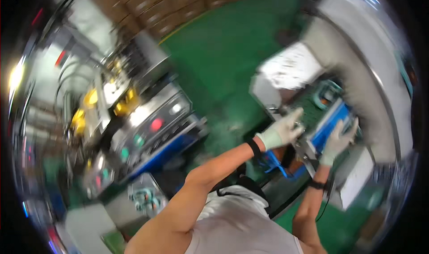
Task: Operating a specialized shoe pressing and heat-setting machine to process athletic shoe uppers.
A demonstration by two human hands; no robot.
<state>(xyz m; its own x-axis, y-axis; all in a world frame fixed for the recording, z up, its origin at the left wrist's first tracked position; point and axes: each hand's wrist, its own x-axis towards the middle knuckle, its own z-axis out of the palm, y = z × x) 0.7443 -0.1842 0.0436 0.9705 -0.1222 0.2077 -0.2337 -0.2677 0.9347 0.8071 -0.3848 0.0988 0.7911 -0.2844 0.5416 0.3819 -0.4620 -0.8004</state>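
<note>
Both my hands wear pale gloves and reach over a machine bed at the right. My left hand (pixel 282 131) is at the near left edge of the dark green work surface (pixel 308 109), fingers and thumb apart, with nothing plainly held. Over the right end of a blue bar (pixel 330 126) lies my right hand (pixel 339 140), its fingers spread. Something dark teal shows by its fingertips, too blurred to name. A teal rounded part (pixel 327 94) with an orange spot inside sits on the green surface, beyond both hands and touching neither.
To the left stands a machine with a control panel (pixel 156 124) carrying red and green buttons. Several teal parts (pixel 147 199) lie on a bench at lower left. A white-topped box (pixel 292 66) borders the work surface; a blue frame (pixel 273 163) is below. Brown cartons (pixel 161 8) line the back.
</note>
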